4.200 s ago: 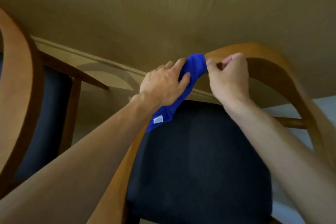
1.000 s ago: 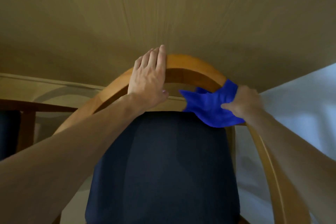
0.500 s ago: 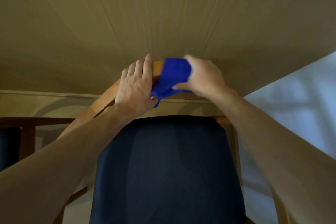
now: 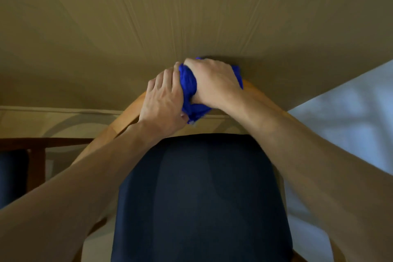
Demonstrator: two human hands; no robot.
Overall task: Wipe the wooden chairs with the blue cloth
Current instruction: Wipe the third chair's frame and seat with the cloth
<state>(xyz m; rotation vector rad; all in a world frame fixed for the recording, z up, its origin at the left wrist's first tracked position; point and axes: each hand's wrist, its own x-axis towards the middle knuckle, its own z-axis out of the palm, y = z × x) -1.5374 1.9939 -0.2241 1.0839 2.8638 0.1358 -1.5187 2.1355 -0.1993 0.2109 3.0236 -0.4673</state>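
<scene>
A wooden chair with a curved light-wood back rail (image 4: 127,116) and a dark blue seat (image 4: 202,198) fills the middle of the view, pushed under a wooden table. The blue cloth (image 4: 188,85) is bunched on the top of the rail. My right hand (image 4: 214,83) grips the cloth from above, fingers curled over it. My left hand (image 4: 163,104) lies on the rail right beside it, its fingers against the cloth's left side. Most of the cloth is hidden under my hands.
The wooden tabletop (image 4: 191,17) spans the upper half, its edge (image 4: 53,110) just beyond the chair back. A second chair (image 4: 19,168) with dark wood and a dark seat stands at the left. Pale floor (image 4: 350,117) shows at the right.
A second ago my right hand held the cloth on the rail's right side; it has slid left to the top centre, beside my left hand, and the cloth is now bunched tighter.
</scene>
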